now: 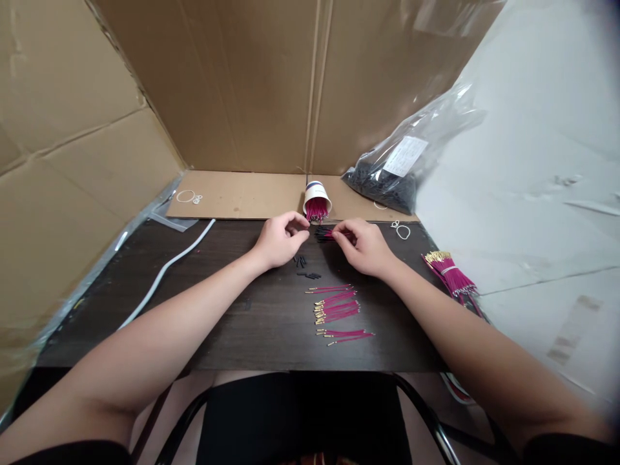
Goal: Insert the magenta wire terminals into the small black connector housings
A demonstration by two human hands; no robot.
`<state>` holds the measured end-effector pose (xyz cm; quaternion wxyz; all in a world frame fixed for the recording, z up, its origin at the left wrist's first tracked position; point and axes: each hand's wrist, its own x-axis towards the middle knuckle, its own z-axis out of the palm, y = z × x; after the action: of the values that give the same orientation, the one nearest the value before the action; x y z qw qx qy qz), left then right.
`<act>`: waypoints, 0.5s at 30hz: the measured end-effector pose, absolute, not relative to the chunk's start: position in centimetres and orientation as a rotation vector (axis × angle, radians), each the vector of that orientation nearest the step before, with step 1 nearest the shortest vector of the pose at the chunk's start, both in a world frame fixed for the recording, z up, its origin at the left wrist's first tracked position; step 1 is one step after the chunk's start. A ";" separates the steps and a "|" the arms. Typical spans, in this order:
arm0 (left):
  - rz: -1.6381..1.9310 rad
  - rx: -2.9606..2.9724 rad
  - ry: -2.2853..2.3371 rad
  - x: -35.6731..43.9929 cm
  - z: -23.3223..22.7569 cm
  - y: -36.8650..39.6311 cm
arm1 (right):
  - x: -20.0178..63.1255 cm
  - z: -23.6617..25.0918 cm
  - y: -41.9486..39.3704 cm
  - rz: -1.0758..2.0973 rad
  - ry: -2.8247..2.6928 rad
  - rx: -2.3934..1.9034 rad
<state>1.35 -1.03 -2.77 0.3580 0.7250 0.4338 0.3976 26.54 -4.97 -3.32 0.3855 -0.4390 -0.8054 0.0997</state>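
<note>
Between the thumb and fingers of my right hand [363,247] is a bunch of magenta wires with black sleeves on their ends [323,234], pointing left. My left hand [281,240] hovers just left of that bunch; its fingers are curled, with a gap between thumb and fingertips and nothing visible in it. Small loose black sleeves [310,276] lie on the dark table below my hands. Nearer to me, magenta wires with gold-coloured tips [339,307] are spread in loose groups. Beyond my hands a white paper cup [317,188] lies tipped towards me, full of magenta wires.
A clear bag of black pieces [387,187] leans at the back right. A banded bundle of magenta wires [449,274] lies at the right edge. Rubber bands [402,230] and a pale cable [162,274] are on the table. Cardboard walls [232,84] stand behind and left.
</note>
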 end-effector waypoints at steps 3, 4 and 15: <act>1.040 1.905 1.251 1.1 -3.0 -0.4 | 26.8 -3.4 -4.6 0.125 -2.078 -1.052; 1.031 1.925 1.275 1.0 -3.1 -0.4 | 26.8 -3.5 -4.5 0.102 -2.076 -1.042; 0.904 2.139 1.195 0.9 -2.9 -0.6 | 28.0 -4.4 -3.6 0.076 -2.134 -1.053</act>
<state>0.88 -0.57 -2.92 0.2618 0.7905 0.4415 0.3341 27.97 -3.56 -4.44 0.3713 -0.4106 -0.8323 0.0298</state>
